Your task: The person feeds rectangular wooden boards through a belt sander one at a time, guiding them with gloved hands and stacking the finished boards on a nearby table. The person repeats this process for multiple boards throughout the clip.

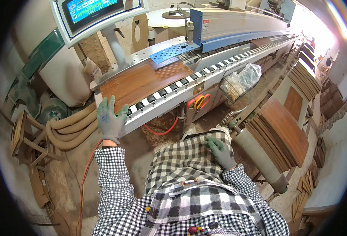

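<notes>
My left hand (110, 118), in a grey-green work glove, rests with fingers spread against the near end of a brown wooden panel (142, 80). The panel lies flat on the infeed of a long edge-processing machine, beside its conveyor track (189, 78). Its far part passes beneath a blue perforated plate (173, 53). My right hand (221, 154), gloved alike, hangs low in front of the checked apron (181, 157), fingers stretched out and holding nothing that I can see.
A touchscreen panel (92, 11) stands at upper left. Orange-handled scissors (199, 102) hang on the machine's side, near a wire basket (236, 88) with plastic bags. To the right, stacked wooden panels (279, 129) lie on a roller stand (260, 161). Hoses (73, 128) and a wooden stool (32, 137) are at left.
</notes>
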